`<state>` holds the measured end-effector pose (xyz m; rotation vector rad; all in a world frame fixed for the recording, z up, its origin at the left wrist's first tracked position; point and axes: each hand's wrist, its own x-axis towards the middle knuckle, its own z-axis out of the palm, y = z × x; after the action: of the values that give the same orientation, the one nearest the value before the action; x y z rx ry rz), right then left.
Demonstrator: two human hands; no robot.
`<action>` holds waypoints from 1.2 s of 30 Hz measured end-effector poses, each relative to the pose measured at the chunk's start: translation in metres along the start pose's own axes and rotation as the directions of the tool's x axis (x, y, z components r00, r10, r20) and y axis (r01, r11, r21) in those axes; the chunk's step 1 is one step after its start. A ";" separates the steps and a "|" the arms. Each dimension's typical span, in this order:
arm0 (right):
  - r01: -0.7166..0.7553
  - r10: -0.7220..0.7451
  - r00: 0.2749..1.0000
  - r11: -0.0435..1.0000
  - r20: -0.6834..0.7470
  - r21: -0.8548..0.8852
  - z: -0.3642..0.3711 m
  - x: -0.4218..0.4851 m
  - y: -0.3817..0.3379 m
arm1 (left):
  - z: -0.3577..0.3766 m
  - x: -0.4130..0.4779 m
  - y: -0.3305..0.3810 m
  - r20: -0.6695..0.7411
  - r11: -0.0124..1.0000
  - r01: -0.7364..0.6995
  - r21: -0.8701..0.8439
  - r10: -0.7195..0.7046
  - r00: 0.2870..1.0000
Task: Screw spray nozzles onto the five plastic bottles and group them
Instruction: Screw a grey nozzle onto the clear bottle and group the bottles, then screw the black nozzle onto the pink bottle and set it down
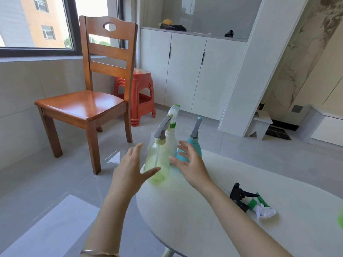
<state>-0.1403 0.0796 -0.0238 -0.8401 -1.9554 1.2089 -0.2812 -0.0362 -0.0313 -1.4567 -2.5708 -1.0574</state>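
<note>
While the left hand (130, 167) and right hand (191, 164) flank the translucent pale-green plastic bottle (157, 164), fingers (137, 148) spread and released, grasping nothing, it stands near the round white worktop's (204, 210) far edge, just beside a white bottle (171, 143) and a teal one (194, 145), all nozzle-topped. Push low on its smooth, rounded body; it looks light and tippy. A black trigger nozzle (239, 195) and a green-and-white one (263, 210) lie loose, well apart.

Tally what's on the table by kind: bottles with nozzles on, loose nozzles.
Bottles with nozzles on: 3 (pale green bottle, white bottle, teal bottle)
Loose nozzles: 2 (black nozzle, white-and-green nozzle)
Total: 5
Green blur at right edge: unclear, uncounted.
</note>
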 end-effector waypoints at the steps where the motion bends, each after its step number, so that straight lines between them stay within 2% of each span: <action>1: 0.013 -0.013 1.000 1.000 -0.011 0.007 -0.012 -0.006 -0.001 | -0.007 -0.005 0.009 -0.092 0.999 -0.035 -0.026 0.032 0.995; 4: 0.045 -0.044 0.997 0.999 -0.062 0.015 -0.052 -0.029 0.000 | -0.014 -0.020 0.045 -0.371 0.972 -0.179 -0.152 0.112 0.922; 6: 0.052 -0.052 0.993 0.999 -0.103 0.001 -0.081 -0.046 0.002 | -0.006 -0.028 0.074 -0.414 0.949 -0.248 -0.193 0.150 0.898; 9: 0.049 -0.057 0.984 0.997 -0.170 -0.054 -0.127 -0.073 0.010 | 0.030 -0.039 0.112 -0.317 0.920 -0.306 -0.244 0.222 0.922; 12: 0.016 -0.057 0.959 0.989 -0.278 -0.146 -0.177 -0.103 0.026 | 0.076 -0.049 0.145 -0.135 0.895 -0.370 -0.251 0.346 0.928; 15: -0.045 -0.071 0.909 0.963 -0.410 -0.266 -0.224 -0.136 0.048 | 0.122 -0.059 0.177 0.068 0.886 -0.392 -0.248 0.419 0.905; 18: -0.095 -0.124 0.849 0.920 -0.513 -0.380 -0.263 -0.164 0.067 | 0.158 -0.073 0.205 0.211 0.889 -0.407 -0.212 0.448 0.869; 22: -0.150 -0.200 0.767 0.868 -0.610 -0.474 -0.305 -0.188 0.081 | 0.187 -0.090 0.238 0.282 0.857 -0.457 -0.238 0.511 0.812; 27: -0.288 -0.342 0.642 0.722 -0.686 -0.629 -0.350 -0.207 0.087 | 0.204 -0.103 0.273 0.270 0.819 -0.522 -0.239 0.573 0.774; 30: -0.372 -0.256 0.608 0.745 -0.752 -0.554 -0.375 -0.219 0.102 | 0.213 -0.110 0.286 0.287 0.812 -0.524 -0.256 0.582 0.761; 33: -0.434 0.002 0.577 0.848 -0.817 -0.304 -0.389 -0.229 0.123 | 0.221 -0.117 0.290 0.311 0.808 -0.528 -0.263 0.589 0.746; 36: -0.466 0.210 0.534 0.881 -0.819 -0.078 -0.394 -0.234 0.139 | 0.224 -0.123 0.291 0.300 0.802 -0.527 -0.281 0.595 0.746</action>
<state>0.3334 0.1309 -0.0684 -1.6540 -1.2240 0.5261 0.0799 0.0941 -0.0828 -2.4854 -1.9805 -0.9959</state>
